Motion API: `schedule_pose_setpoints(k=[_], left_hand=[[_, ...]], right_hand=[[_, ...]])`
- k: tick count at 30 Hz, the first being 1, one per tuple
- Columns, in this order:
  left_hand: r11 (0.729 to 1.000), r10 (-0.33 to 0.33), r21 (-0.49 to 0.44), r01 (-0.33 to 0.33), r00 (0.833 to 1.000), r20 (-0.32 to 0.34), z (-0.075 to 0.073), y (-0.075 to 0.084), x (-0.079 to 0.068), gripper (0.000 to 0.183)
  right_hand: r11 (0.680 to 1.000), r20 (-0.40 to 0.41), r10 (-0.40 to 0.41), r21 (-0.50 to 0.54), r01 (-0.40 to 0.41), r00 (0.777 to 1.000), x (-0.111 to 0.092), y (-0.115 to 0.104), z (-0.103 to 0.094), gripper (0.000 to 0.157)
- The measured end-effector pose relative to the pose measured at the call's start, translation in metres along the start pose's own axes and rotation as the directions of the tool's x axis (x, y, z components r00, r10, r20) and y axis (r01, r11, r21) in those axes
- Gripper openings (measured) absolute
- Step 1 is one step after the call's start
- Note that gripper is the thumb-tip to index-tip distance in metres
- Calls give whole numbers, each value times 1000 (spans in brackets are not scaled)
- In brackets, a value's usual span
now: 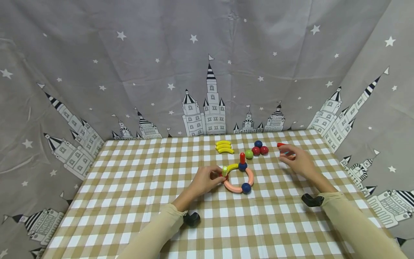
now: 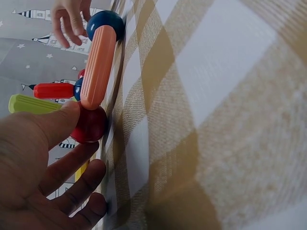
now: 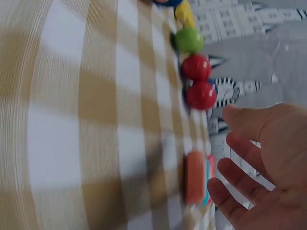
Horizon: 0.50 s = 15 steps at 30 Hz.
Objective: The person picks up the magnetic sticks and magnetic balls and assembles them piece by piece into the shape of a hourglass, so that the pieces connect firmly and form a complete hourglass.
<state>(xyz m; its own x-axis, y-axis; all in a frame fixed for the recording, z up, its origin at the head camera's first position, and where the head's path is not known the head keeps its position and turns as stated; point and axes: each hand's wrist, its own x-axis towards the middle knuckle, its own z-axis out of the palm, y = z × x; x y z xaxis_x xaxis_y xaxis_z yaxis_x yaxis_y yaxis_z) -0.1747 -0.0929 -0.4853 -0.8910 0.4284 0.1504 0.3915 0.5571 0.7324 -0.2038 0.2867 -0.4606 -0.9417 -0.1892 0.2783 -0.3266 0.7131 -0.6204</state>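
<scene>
On the checked cloth stands a ring of curved sticks and balls: salmon sticks [image 1: 233, 188], a yellow one [image 1: 232, 167] and blue balls [image 1: 246, 188]. A red stick [image 1: 242, 158] rises from the rear blue ball, and a yellow-green stick [image 1: 224, 171] from the red ball [image 2: 90, 127] at the ring's left. My left hand [image 1: 206, 178] pinches that red ball between thumb and fingers. Over at the right, my right hand [image 1: 298, 160] hovers with relaxed fingers and nothing in them. Close to its fingertips lie an orange-red stick [image 3: 194, 177], a turquoise one and a red one [image 1: 282, 144].
Behind the ring lie several yellow curved sticks [image 1: 224, 146]. A green ball [image 1: 249, 154], two red balls [image 1: 264, 150] and a blue ball [image 1: 258, 144] cluster to their right. A grey castle-print curtain [image 1: 155, 90] hangs along the table's back edge.
</scene>
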Motion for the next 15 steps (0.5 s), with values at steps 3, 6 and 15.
schedule_pose_setpoints(k=[3,6,15], left_hand=[[1000,-4,-1,4,1000,1,-1,0,0,15],[1000,-7,-2,7,1000,7,-1,1,0,16],[1000,-2,-11,2,1000,13,0,0,0,16]], right_hand=[[999,13,42,-16,-42,999,-2,10,-5,37],[996,24,83,-32,-82,996,-4,18,-7,44],[996,13,57,-72,-56,998,-4,27,-4,43]])
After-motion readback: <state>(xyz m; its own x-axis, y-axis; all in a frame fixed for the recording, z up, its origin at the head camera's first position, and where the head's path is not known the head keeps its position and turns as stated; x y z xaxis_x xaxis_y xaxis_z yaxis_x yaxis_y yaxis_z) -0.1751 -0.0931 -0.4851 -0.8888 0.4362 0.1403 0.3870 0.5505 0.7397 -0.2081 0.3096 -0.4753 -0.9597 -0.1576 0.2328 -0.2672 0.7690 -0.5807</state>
